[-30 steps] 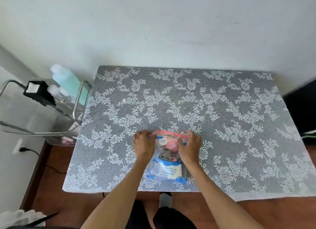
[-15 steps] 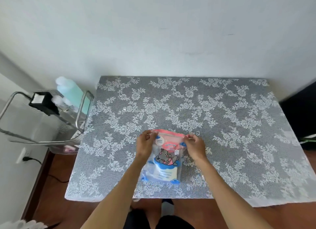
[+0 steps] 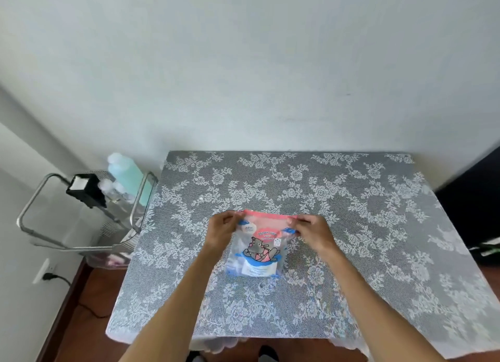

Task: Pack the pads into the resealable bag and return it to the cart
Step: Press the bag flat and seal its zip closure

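Observation:
The resealable bag (image 3: 258, 249) is clear plastic with a pink top band, blue trim and a cartoon hippo print. It hangs upright over the middle of the table, its bottom edge near the cloth. My left hand (image 3: 223, 230) pinches the bag's top left corner. My right hand (image 3: 311, 232) pinches the top right corner, so the pink strip is stretched between them. White pads show faintly through the lower part of the bag. The metal cart (image 3: 81, 215) stands left of the table.
The table (image 3: 351, 226) wears a grey cloth with white lace flowers and sits against a pale wall. On the cart are a teal bottle (image 3: 127, 172), a black box (image 3: 86, 190) and small clear bottles. A wall socket with a plug (image 3: 47, 273) is low left. A dark object stands far right.
The bag went from lying flat under both hands to being held up by its top corners. My hands moved apart along the pink strip, and the view tilted up.

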